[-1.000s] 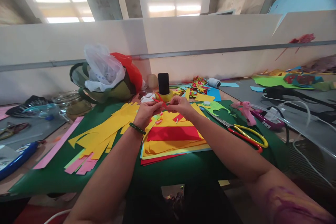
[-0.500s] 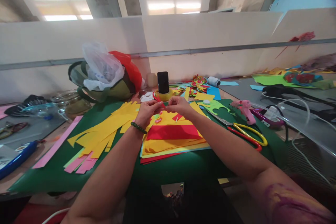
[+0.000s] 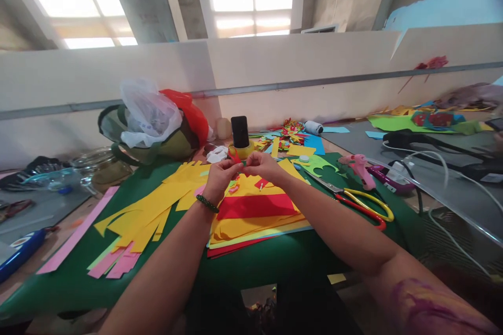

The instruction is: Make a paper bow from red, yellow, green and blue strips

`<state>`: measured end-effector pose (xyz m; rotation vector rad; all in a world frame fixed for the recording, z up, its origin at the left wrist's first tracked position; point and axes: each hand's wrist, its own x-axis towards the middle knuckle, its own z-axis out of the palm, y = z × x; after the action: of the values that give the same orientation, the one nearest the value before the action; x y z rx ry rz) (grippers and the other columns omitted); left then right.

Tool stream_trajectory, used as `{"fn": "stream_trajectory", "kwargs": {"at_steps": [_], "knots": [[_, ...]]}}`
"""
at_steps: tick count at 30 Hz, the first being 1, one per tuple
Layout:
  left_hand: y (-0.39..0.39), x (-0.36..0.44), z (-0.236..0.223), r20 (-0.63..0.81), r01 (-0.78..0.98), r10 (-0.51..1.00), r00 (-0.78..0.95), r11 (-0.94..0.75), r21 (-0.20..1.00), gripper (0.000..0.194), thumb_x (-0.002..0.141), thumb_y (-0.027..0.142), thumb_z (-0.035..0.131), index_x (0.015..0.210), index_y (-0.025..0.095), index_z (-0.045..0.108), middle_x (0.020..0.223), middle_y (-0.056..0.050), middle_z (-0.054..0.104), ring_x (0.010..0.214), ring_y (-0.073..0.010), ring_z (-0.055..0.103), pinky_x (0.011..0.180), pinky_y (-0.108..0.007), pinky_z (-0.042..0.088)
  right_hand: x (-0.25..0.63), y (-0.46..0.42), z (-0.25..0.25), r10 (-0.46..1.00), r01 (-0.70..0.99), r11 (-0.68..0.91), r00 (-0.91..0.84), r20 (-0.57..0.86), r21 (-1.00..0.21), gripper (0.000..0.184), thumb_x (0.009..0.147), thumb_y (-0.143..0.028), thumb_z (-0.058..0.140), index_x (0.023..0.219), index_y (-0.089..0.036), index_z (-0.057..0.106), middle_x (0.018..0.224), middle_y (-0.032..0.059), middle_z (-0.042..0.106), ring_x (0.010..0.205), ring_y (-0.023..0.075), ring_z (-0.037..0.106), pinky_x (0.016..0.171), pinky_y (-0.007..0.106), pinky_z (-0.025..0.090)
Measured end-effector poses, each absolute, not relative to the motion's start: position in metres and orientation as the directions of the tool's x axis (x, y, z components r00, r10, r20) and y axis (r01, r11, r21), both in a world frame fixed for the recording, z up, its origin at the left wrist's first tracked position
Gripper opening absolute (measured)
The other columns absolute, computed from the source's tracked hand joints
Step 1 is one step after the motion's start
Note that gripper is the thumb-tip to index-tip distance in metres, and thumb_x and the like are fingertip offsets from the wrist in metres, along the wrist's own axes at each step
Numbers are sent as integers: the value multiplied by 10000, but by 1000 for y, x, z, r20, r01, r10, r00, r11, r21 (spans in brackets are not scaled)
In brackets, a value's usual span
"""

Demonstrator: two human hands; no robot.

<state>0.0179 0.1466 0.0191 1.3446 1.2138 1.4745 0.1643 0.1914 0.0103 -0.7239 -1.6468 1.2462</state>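
Note:
My left hand, with a dark green beaded bracelet at its wrist, pinches a small red paper piece whose tip sticks up above the fingers. Close against it, my right hand has its fingertips closed on the same red piece; the part between the fingers is mostly hidden. Below both hands lies a red strip on a stack of yellow sheets. Small red and pink scraps lie just under the fingers. Yellow strips fan out to the left of my left hand.
Scissors with red and yellow handles lie right of the stack, near a pink glue gun. A phone stands behind my hands on a yellow tape roll. A bag with plastic bags stands back left. Pink strips lie left.
The view has tilted slightly up and shifted, so the table sits lower in the picture. My hands have drawn a little closer together, still pinching the red piece.

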Motion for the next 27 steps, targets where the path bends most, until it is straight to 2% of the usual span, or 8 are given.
{"fn": "stream_trajectory", "kwargs": {"at_steps": [2,6,9,14,21,27], "knots": [[147,17,19,256,85,960,-116,-247,965,316,474,436,795,529,162,648,474,25,537,479,-77,394,483,-225,317,166,191,13,871,-79,324,-365,330,-943,315,568,-371,802,676,-187,571,584,-36,632,567,116,590,511,216,416],[145,17,18,292,287,956,5,-281,916,249,549,402,708,512,169,630,473,26,511,476,-87,381,477,-231,300,168,190,17,875,-148,306,-347,339,-941,294,602,-358,766,811,-179,662,740,-11,689,691,126,630,622,236,481],[144,18,17,292,368,955,55,-291,883,183,565,341,668,508,170,638,461,28,484,468,-94,374,462,-232,273,168,191,16,861,-108,394,-303,408,-913,249,632,-380,741,766,-177,687,723,-5,684,696,136,621,649,254,486],[144,19,15,298,406,951,77,-303,862,143,572,294,634,492,176,624,458,35,470,468,-95,372,460,-226,259,168,198,12,840,-35,492,-244,485,-870,186,659,-363,708,733,-192,705,704,-2,691,680,149,618,651,273,495],[147,18,10,272,415,957,106,-291,862,157,568,293,611,468,177,577,460,38,440,464,-87,342,456,-224,245,169,200,10,869,-72,420,-256,423,-905,150,661,-244,688,803,-198,693,661,-23,669,630,135,631,670,284,527],[147,17,11,259,418,956,139,-293,860,150,570,304,614,501,173,592,509,26,472,494,-99,377,479,-234,282,172,197,14,866,-94,400,-287,410,-912,157,703,-340,697,770,-200,715,720,-7,703,684,137,651,677,265,532]]}}
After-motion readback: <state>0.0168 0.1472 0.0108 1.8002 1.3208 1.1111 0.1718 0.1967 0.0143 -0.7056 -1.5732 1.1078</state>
